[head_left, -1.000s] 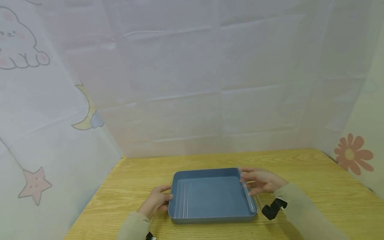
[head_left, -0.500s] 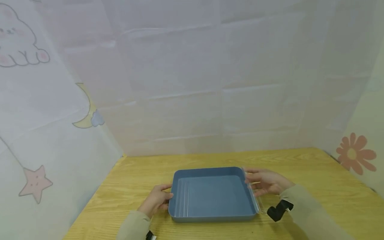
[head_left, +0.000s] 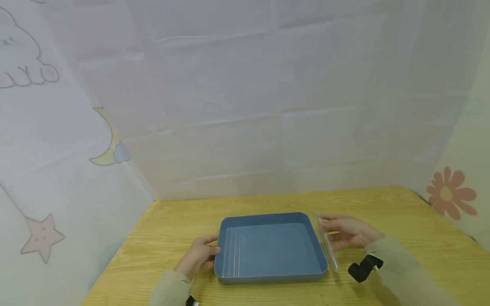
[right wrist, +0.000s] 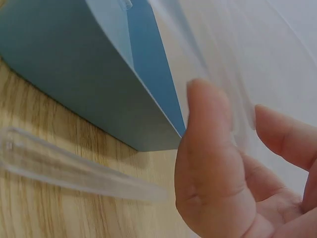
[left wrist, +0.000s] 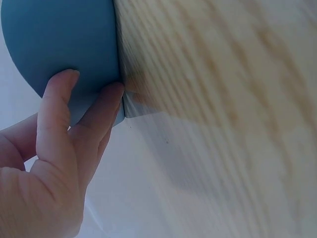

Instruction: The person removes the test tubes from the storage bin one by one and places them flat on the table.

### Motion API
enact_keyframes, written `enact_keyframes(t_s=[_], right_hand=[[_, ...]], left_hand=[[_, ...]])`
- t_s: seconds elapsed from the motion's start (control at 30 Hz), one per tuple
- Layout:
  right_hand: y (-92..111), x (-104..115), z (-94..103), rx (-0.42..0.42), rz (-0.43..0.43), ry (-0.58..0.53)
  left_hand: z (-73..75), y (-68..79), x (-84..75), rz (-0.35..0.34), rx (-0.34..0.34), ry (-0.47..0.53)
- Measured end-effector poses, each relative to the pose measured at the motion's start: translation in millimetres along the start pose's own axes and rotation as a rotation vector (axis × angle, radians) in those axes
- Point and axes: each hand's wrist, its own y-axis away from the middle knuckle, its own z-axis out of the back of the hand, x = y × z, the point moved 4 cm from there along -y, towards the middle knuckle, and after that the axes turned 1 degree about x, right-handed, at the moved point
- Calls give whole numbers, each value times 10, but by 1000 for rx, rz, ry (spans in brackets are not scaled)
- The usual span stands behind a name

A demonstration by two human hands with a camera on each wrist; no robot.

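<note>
Treat the clear tube as light, stiff and smooth. It is likely to slip between dry fingertips; glass or plastic cannot be told apart here, so handle it as fragile. The recommended hold is a light pinch near mid-length, clear of both ends. The blue tray appears rigid and light for its breadth and may slide if pushed; steady it low on the outer wall or at the rim.

Your right hand grips the clear tube between thumb and fingers, just outside the tray wall nearest that hand. The tube slants lengthwise along that wall, one end pointing back toward you. In the right wrist view a second tube lies on the tabletop, beside the tray and close to your right hand.

Your left hand rests at the opposite end of the tray: fingers nearly straight against the outer wall, thumb at the rim. How firmly it presses cannot be told. The tray sits between your hands. Inside it, nearest your left hand, lie clear rods, probably similar tubes; their number is unclear.
</note>
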Motion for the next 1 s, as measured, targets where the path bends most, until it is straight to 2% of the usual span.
enact_keyframes(t_s=[0.2, 0.37, 0.73, 1.0], right_hand=[[71, -47, 85, 0, -16, 6], [103, -69, 169, 0, -16, 5], [134, -129, 258, 7, -22, 2], [113, -167, 340, -41, -25, 4]], left_hand=[[-21, 5, 25, 23, -5, -8], [-29, 1, 8, 8, 8, 11], [-10, 11, 10, 11, -15, -8], [-8, 10, -7, 21, -18, 3]])
